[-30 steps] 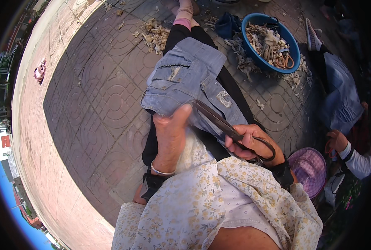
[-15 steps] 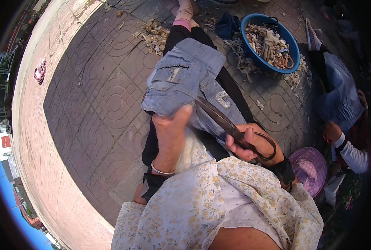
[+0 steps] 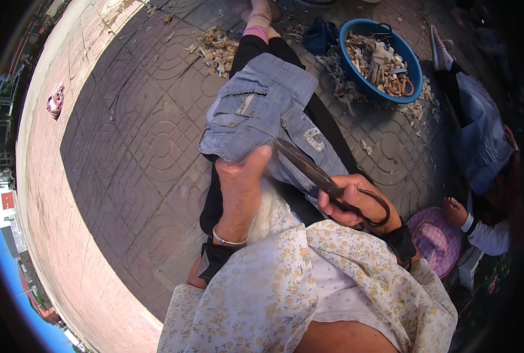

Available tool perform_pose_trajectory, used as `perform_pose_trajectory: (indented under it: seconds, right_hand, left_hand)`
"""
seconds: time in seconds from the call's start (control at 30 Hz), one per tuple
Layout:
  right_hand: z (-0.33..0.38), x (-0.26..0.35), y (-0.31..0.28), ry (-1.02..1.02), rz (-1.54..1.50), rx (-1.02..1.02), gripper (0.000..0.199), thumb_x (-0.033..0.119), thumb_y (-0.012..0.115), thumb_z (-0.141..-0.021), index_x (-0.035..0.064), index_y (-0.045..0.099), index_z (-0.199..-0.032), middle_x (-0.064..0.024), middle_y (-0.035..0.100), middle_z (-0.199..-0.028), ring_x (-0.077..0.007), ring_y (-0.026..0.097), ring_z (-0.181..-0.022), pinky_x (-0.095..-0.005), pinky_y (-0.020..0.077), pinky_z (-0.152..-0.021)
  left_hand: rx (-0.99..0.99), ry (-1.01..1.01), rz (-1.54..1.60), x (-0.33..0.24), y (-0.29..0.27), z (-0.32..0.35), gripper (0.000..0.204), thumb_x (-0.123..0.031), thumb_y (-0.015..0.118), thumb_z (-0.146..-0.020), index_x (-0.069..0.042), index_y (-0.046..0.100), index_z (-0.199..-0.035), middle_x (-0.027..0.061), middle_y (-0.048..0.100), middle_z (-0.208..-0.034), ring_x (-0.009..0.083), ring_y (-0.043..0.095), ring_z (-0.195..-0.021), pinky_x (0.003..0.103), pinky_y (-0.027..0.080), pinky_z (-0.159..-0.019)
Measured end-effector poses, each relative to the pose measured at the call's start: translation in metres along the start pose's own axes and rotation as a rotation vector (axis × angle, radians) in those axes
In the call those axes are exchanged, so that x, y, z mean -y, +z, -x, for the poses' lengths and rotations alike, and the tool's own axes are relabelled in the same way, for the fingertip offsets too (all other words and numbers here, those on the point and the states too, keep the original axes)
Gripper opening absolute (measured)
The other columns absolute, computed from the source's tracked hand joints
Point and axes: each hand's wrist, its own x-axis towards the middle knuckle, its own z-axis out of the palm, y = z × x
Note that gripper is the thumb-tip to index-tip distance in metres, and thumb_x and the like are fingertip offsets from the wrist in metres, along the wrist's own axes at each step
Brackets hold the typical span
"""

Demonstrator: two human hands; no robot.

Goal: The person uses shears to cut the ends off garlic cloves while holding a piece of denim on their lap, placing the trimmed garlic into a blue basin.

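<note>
Hands [image 3: 242, 175] hold denim [image 3: 259, 112] and slanting scissors [image 3: 331, 186], their blades [image 3: 302, 163] pointing forward-left

Shaded paving [image 3: 132, 147] with circle patterns meets a sunlit pale strip [image 3: 68, 212]; blue sky [image 3: 3, 265] shows at lower left

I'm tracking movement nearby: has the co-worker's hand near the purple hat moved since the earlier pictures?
Yes: the co-worker's hand has shifted left and slightly down in the view, closer to the purple hat.
</note>
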Motion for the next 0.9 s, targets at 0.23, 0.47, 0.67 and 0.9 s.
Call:
perform_pose_trajectory:
  seconds: [0.23,0.47,0.67,0.9]
  right_hand:
    - [0.0016,-0.0036,-0.0022,-0.023,-0.104,0.053,0.055,0.052,0.048,-0.092,-0.0013,0.058,-0.101,-0.0009,0.05,-0.071,-0.0008,0.035,-0.049,-0.0182,0.0222,-0.041]
    - [-0.0004,-0.0021,-0.0014,0.016,-0.053,0.025,0.071,0.066,0.047,-0.085,-0.003,0.056,-0.097,-0.0046,0.053,-0.074,-0.0026,0.036,-0.045,-0.0191,0.0238,-0.038]
    - [-0.0013,-0.0038,-0.003,0.014,-0.057,0.035,0.07,0.066,0.048,-0.085,-0.0028,0.056,-0.097,-0.0045,0.053,-0.074,-0.0024,0.036,-0.045,-0.0189,0.0238,-0.038]
    - [-0.002,-0.0035,-0.0028,0.014,-0.087,0.028,0.069,0.064,0.048,-0.085,-0.0032,0.056,-0.097,-0.0043,0.052,-0.074,-0.0023,0.035,-0.045,-0.0189,0.0236,-0.037]
  left_hand:
    - [0.003,-0.003,-0.022,0.0005,-0.0028,0.0,0.032,-0.007,0.069,-0.077,0.004,0.06,-0.106,0.0056,0.062,-0.103,0.0134,0.057,-0.091,0.028,0.044,-0.084]
    - [0.018,-0.012,-0.045,0.0049,-0.0082,-0.0016,0.039,0.002,0.062,-0.077,-0.004,0.055,-0.115,0.006,0.062,-0.105,0.0158,0.06,-0.094,0.031,0.047,-0.088]
    - [-0.01,-0.01,-0.006,0.0015,-0.002,-0.0009,0.03,-0.007,0.069,-0.076,0.004,0.061,-0.103,0.0048,0.063,-0.101,0.0125,0.057,-0.089,0.027,0.044,-0.082]
    - [0.004,-0.049,-0.031,0.0042,-0.0065,-0.0021,0.04,0.002,0.062,-0.076,-0.003,0.055,-0.115,0.0063,0.061,-0.105,0.016,0.061,-0.093,0.031,0.047,-0.087]
